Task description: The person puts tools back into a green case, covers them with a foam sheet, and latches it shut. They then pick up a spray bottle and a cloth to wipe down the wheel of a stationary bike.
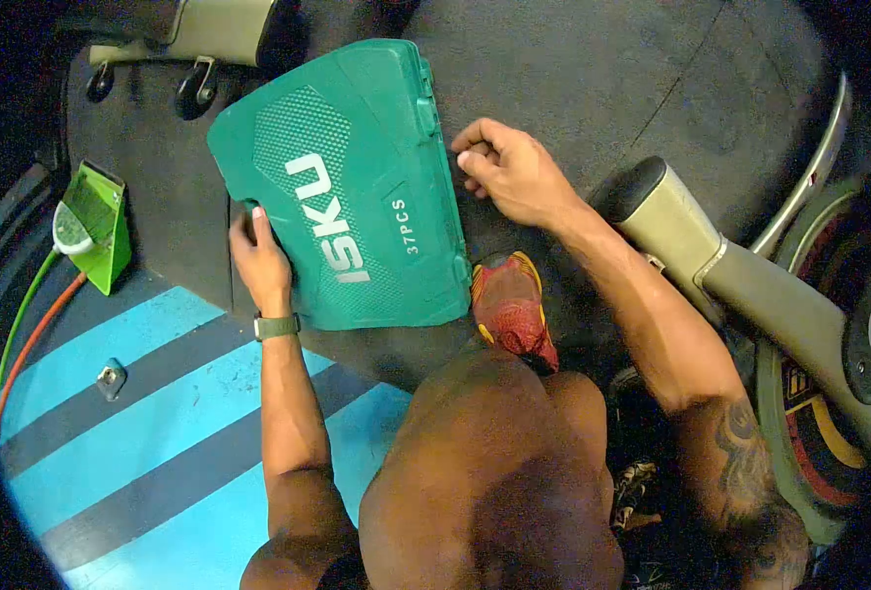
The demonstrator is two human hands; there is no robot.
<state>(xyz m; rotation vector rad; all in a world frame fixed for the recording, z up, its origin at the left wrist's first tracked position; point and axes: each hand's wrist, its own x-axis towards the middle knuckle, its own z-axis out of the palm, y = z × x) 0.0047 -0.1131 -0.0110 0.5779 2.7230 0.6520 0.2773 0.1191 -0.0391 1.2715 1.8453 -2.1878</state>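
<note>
A green plastic tool case [376, 177], lettered "ISKU" and "37PCS", is turned on its side in front of me, its latches along the right edge. At its left edge, my left hand [261, 258] grips the case by the handle cutout, thumb on top and the other fingers partly hidden. My right hand [514, 172] is just off the latch edge, fingers loosely curled and a little apart, with nothing visible in them. Below the case's lower right corner is my red and yellow shoe [514, 305].
On the left, a green dustpan [101, 231] lies near a metal floor anchor [112, 378] on blue-striped flooring. Wheeled equipment [209, 34] stands at the upper left. A metal frame leg [671, 202] and a round weight plate [829, 433] are on the right.
</note>
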